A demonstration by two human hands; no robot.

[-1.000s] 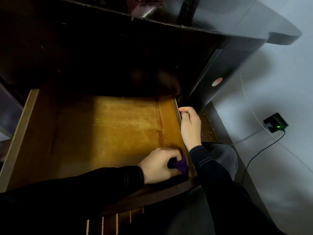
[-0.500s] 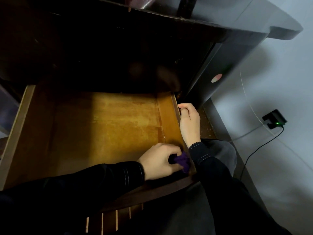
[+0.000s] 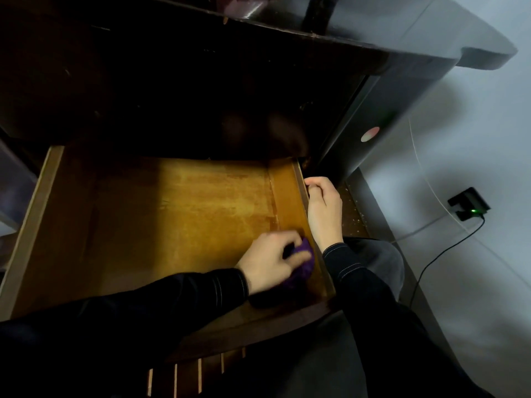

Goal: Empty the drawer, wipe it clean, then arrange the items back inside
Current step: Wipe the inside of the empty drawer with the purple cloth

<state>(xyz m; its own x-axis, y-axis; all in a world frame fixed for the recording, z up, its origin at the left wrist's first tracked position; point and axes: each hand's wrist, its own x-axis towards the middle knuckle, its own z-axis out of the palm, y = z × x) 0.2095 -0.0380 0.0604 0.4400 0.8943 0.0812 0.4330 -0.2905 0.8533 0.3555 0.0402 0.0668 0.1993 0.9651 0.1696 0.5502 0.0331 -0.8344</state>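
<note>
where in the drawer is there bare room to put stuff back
The brown wooden drawer has bare floor from its left wall across the middle to the shadowed back. The near right corner is crowded: the left hand grips a purple cloth there, and the right hand grips the right wall.

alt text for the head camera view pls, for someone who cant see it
A person's left hand holds a crumpled purple cloth against the near right corner of an open brown wooden drawer. The right hand grips the top edge of the drawer's right side wall.
</note>
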